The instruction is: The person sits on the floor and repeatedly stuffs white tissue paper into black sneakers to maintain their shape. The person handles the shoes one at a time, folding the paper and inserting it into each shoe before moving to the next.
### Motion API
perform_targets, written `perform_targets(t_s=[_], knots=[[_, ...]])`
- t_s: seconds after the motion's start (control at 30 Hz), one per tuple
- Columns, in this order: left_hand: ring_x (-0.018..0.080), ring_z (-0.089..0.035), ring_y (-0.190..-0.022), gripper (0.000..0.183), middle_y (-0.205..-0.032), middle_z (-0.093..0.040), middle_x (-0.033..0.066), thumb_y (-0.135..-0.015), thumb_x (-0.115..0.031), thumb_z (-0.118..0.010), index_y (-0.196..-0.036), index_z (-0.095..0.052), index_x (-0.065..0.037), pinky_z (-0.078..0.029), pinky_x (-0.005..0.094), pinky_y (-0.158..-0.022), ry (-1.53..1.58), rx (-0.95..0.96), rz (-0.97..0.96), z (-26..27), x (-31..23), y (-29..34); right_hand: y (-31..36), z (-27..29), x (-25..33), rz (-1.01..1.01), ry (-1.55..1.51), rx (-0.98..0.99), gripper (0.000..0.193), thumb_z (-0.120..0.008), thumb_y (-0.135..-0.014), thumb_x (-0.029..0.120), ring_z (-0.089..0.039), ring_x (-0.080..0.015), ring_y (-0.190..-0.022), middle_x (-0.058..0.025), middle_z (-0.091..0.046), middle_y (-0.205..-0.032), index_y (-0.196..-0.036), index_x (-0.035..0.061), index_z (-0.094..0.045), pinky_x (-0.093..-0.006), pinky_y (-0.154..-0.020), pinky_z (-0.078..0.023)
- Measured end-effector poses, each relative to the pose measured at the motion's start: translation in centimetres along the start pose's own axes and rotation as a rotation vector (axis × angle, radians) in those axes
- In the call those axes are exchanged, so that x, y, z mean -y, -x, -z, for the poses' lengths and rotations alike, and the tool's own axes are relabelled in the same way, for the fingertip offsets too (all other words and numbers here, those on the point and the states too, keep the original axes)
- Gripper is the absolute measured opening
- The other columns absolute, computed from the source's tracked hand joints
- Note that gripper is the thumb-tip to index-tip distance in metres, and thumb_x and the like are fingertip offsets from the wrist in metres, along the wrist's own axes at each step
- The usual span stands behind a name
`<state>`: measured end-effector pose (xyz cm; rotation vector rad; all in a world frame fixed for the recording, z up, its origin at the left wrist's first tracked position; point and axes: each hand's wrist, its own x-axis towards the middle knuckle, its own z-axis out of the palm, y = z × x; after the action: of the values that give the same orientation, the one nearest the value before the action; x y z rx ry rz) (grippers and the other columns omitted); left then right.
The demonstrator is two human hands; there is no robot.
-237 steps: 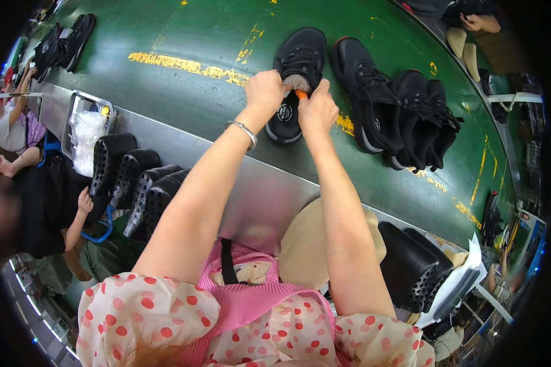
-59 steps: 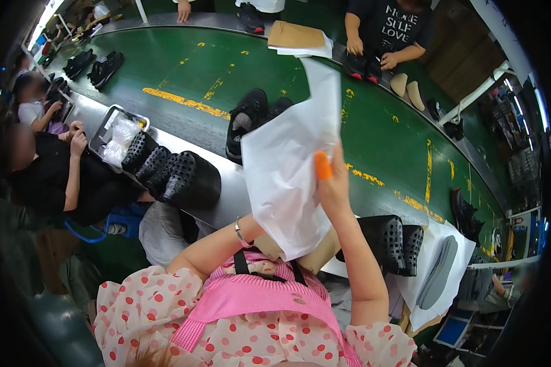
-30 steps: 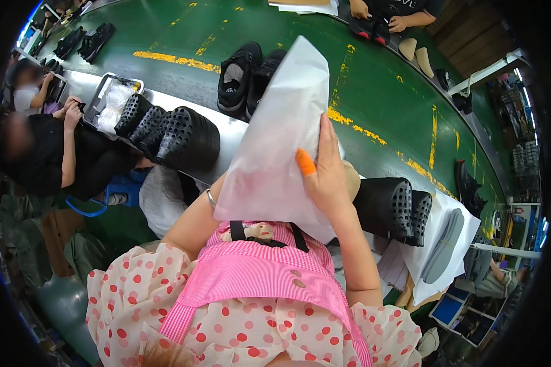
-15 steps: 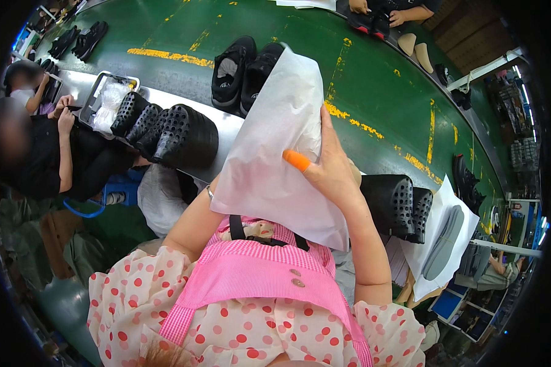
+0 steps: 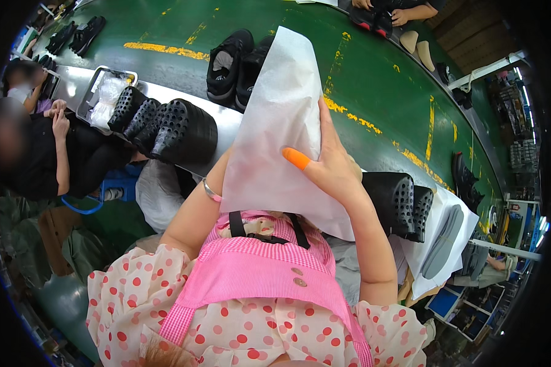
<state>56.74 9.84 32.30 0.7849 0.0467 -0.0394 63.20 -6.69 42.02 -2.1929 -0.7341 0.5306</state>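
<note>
A large sheet of thin white paper [image 5: 275, 140] stands over my lap in a tall, tapering shape, with something bulky under it that I cannot make out. My right hand [image 5: 333, 160] grips its right side. The thumb, in an orange finger cot [image 5: 296, 158], presses on the front, and the fingers stretch along the edge. My left hand is hidden behind the paper; only the forearm and a bracelet [image 5: 212, 191] show. Just beyond the paper, a pair of black shoes [image 5: 228, 66] stands on the bench, partly covered by it.
Black perforated blocks stand to the left [image 5: 187, 134] and right [image 5: 390, 205]. A white tray [image 5: 134, 79] holds clear plastic bags. Grey insoles [image 5: 442, 243] lie on white paper at right. The green conveyor belt [image 5: 373, 79] runs behind the bench. Co-workers sit at left and far right.
The white paper has risen and stands more upright, its top reaching farther away. My left forearm has shifted slightly forward behind it. My right hand keeps nearly the same place.
</note>
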Motion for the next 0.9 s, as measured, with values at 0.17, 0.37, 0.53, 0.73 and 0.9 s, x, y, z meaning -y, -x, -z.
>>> perform_targets(t_s=[0.17, 0.37, 0.53, 0.73, 0.9], knots=[[0.0182, -0.047, -0.123, 0.056, -0.138, -0.046, 0.0094, -0.098, -0.034, -0.048, -0.143, -0.035, -0.003, -0.042, 0.0328, -0.101, -0.032, -0.005, -0.007, -0.1, -0.1, -0.5, -0.4, -0.1, -1.0, -0.024, -0.086, 0.048, 0.109, -0.077, -0.073, 0.031, -0.037, -0.0390, -0.135, -0.0258, -0.032, -0.148, -0.153, 0.0113, -0.005, -0.0413, -0.109, -0.034], [0.0181, -0.049, -0.120, 0.058, -0.135, -0.048, 0.0098, -0.098, -0.040, -0.047, -0.141, -0.037, -0.003, -0.043, 0.0331, -0.100, -0.074, -0.002, -0.018, -0.5, -0.2, -0.8, -1.0, 0.0, -2.4, -0.038, -0.151, 0.080, 0.117, -0.079, -0.066, 0.033, -0.039, -0.0324, -0.135, -0.0197, -0.032, -0.150, -0.153, 0.0135, -0.004, -0.0366, -0.108, -0.034], [0.0181, -0.051, -0.118, 0.060, -0.133, -0.051, 0.0101, -0.098, -0.044, -0.046, -0.140, -0.039, -0.002, -0.045, 0.0333, -0.098, -0.146, -0.010, -0.031, -0.6, -0.9, -1.9, -0.7, -0.2, -1.9, -0.110, -0.243, 0.083, 0.118, -0.079, -0.066, 0.032, -0.038, -0.0318, -0.136, -0.0199, -0.032, -0.150, -0.153, 0.0122, -0.003, -0.0362, -0.109, -0.033], [0.0175, -0.051, -0.121, 0.071, -0.133, -0.052, 0.0104, -0.096, -0.057, -0.042, -0.143, -0.036, -0.004, -0.041, 0.0343, -0.102, -0.099, -0.087, -0.037, -1.7, -5.6, -3.4, -1.0, -0.1, -3.2, -0.070, -0.159, -0.060, 0.112, -0.078, -0.067, 0.021, -0.039, -0.0328, -0.134, -0.0216, -0.034, -0.148, -0.152, 0.0092, -0.005, -0.0367, -0.108, -0.035], [0.0092, -0.057, -0.104, 0.051, -0.115, -0.062, 0.0041, -0.093, -0.036, -0.060, -0.131, -0.051, -0.003, -0.044, 0.0245, -0.092, -0.450, -0.230, -0.070, -2.5, -5.3, -2.6, -1.8, 0.2, -2.5, -0.041, -0.241, -0.169, 0.109, -0.077, -0.067, 0.014, -0.038, -0.0364, -0.133, -0.0248, -0.034, -0.145, -0.151, 0.0075, -0.009, -0.0391, -0.109, -0.034]])
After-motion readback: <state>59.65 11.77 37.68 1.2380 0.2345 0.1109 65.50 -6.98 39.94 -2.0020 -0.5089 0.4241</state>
